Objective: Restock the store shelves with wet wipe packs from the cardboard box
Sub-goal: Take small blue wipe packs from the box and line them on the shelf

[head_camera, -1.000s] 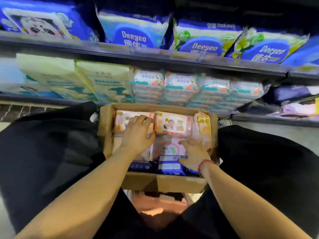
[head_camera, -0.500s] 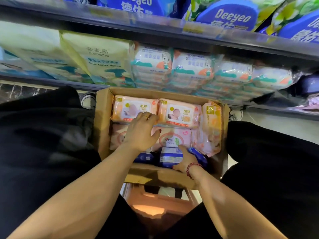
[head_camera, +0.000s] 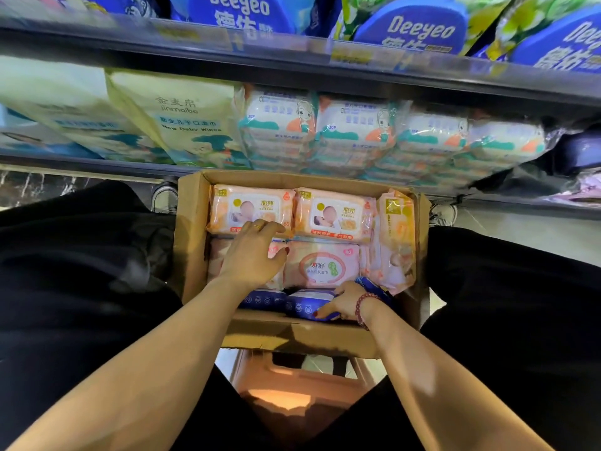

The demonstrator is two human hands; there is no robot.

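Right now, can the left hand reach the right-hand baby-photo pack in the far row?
Likely yes: the baby-photo pack lies uncovered beside the left hand; the right hand grips a blue pack nearer.

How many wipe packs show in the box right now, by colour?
Peach packs: 3, two flat, one on edge at right.
Pink packs: 2, one mostly under the left hand.
Blue packs: 2, the right hand grips one; a blue corner by its wrist may be a third.
Total: 7 showing.
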